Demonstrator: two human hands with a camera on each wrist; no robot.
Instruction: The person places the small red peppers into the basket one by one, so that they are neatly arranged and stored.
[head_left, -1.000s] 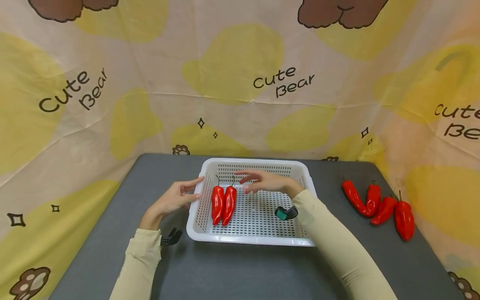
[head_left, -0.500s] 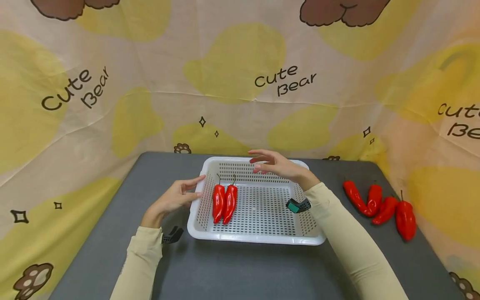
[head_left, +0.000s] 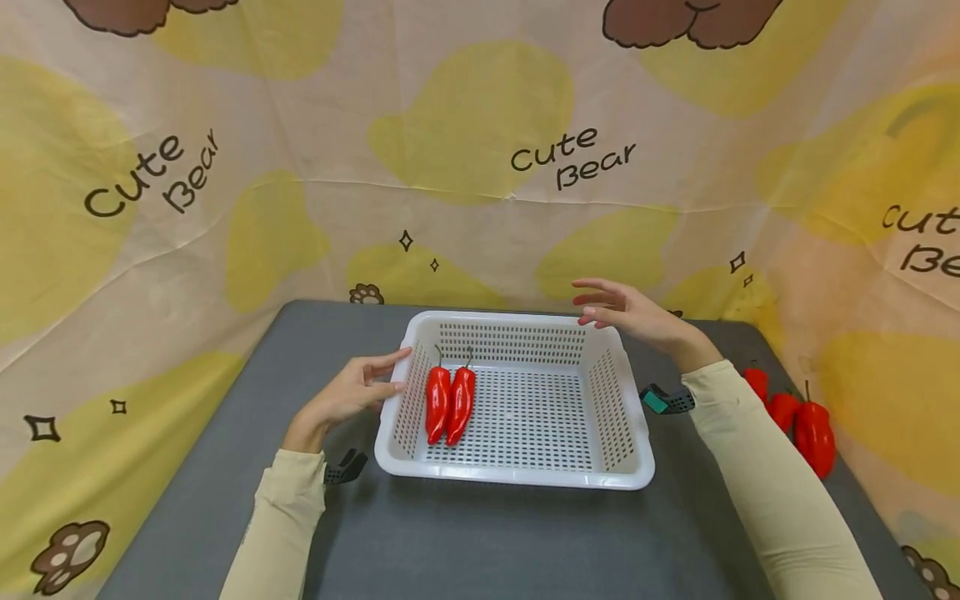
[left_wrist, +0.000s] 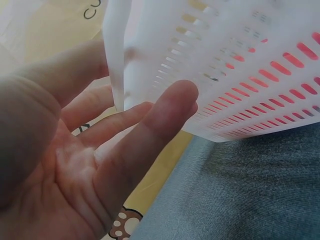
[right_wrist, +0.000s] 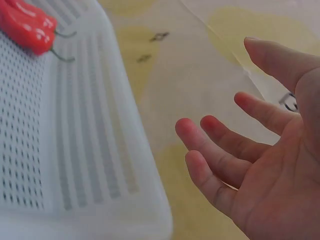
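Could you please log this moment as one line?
left hand: touching basket, left side | right hand: empty, near basket's far right corner | inside: two red peppers | table: more peppers

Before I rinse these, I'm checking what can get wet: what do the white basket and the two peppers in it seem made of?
Basket: probably moulded plastic, white with a soft sheen, judging by its smooth rim and regular slots.
Peppers: real flesh or plastic, I can't tell which; their red surface is smooth and glossy, with bright highlights.
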